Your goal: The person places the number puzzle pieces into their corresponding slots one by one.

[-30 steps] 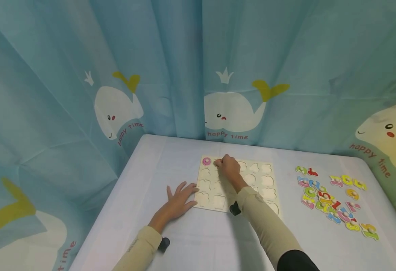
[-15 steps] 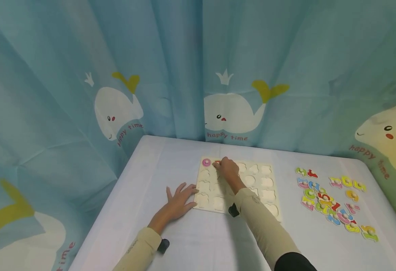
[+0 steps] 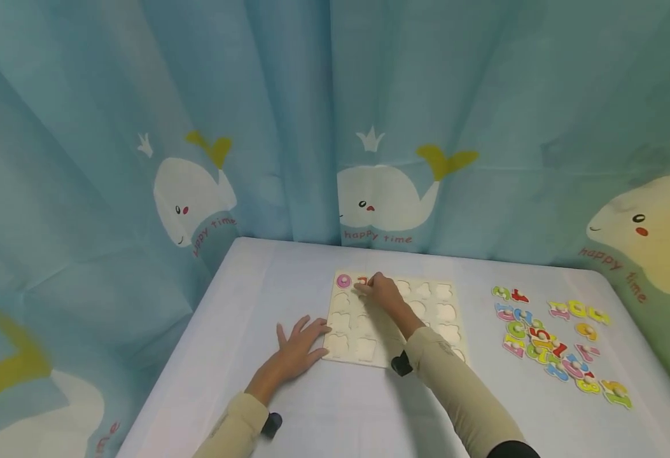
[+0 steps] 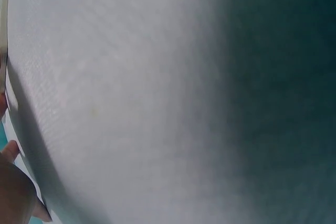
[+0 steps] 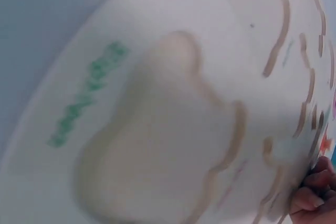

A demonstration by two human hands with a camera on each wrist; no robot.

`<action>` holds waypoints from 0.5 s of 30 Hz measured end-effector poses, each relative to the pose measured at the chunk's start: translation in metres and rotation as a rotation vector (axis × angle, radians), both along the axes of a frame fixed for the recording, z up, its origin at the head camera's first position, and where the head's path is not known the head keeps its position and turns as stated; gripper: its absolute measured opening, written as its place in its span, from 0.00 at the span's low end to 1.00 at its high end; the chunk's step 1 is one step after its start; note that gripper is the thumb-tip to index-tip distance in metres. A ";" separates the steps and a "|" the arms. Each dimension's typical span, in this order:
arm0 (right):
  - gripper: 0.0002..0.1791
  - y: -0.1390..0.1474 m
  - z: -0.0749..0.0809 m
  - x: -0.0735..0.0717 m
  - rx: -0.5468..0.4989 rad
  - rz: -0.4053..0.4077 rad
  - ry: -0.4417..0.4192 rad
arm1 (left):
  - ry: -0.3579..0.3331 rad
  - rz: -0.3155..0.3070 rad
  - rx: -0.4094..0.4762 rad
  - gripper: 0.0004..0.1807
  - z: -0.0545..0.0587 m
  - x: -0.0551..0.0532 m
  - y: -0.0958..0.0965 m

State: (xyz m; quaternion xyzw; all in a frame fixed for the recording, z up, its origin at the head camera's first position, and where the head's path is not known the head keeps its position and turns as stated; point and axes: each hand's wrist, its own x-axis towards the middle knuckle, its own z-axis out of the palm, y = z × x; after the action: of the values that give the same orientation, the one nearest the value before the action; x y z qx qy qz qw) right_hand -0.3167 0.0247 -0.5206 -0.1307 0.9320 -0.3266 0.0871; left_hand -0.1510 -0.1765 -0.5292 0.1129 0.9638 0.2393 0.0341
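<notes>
A pale wooden puzzle board [image 3: 346,323] with rows of shaped recesses lies on the table. In its far left corner sits a pink round puzzle piece [image 3: 343,280] with a knob. Beside it, at the second recess of the far row, my right hand [image 3: 387,294] has curled fingers and thumb at a red puzzle piece [image 3: 362,280], partly covered by the hand. The right wrist view shows those fingers [image 5: 311,199] bunched just below the red piece [image 5: 325,142]. My left hand [image 3: 297,346] lies with spread fingers, their tips at the board's left edge.
Loose colourful number pieces [image 3: 541,337] are scattered on the right side of the white table [image 3: 335,413], some overlapping. A blue curtain [image 3: 289,127] with whale prints hangs behind and along the left side.
The red piece, hidden under the right hand at first, now shows at the second recess. The view has shifted slightly. My left hand keeps its place at the board's edge.
</notes>
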 end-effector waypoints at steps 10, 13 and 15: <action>0.20 0.038 -0.001 0.008 -0.064 -0.014 0.013 | 0.004 -0.004 0.010 0.23 -0.005 0.004 -0.002; 0.20 0.051 0.003 0.002 -0.068 -0.021 0.046 | 0.010 -0.008 0.021 0.23 -0.002 0.001 -0.003; 0.21 0.060 0.005 0.002 -0.064 -0.032 0.048 | 0.001 -0.007 0.030 0.23 -0.002 0.001 -0.002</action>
State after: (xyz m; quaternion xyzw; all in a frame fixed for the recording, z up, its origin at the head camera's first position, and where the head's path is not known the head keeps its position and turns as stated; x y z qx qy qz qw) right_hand -0.3148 0.0852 -0.5156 -0.1265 0.9248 -0.3546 0.0551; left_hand -0.1503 -0.1787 -0.5308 0.1170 0.9597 0.2534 0.0329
